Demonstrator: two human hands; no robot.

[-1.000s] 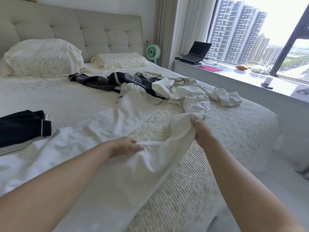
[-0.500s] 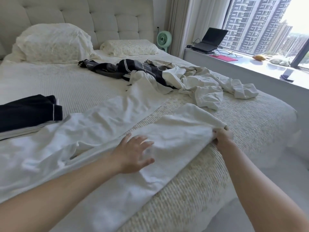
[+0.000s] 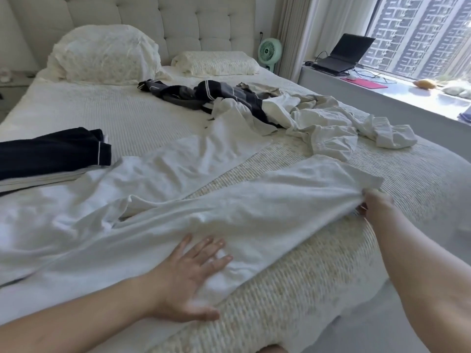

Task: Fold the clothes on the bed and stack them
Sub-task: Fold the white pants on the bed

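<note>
White trousers (image 3: 229,207) lie spread across the near part of the bed (image 3: 89,110), their two legs running up and to the right. My left hand (image 3: 188,278) presses flat on the near leg, fingers spread. My right hand (image 3: 374,203) pinches that leg's end at the bed's right side. A folded navy garment (image 3: 51,151) rests on a folded pale one at the left. Farther back lie a crumpled dark striped garment (image 3: 209,95) and a heap of white clothes (image 3: 331,123).
Two pillows (image 3: 107,54) lean at the tufted headboard. A green fan (image 3: 269,50) stands beside the bed. On the window ledge (image 3: 407,98) to the right sit an open laptop (image 3: 344,54), a red pad and small items. Grey floor runs along the bed's right side.
My left hand let go of the fabric, opened and slid nearer along the leg. My right hand pulled the leg's end right and toward me, laying it out flat. The camera turned right.
</note>
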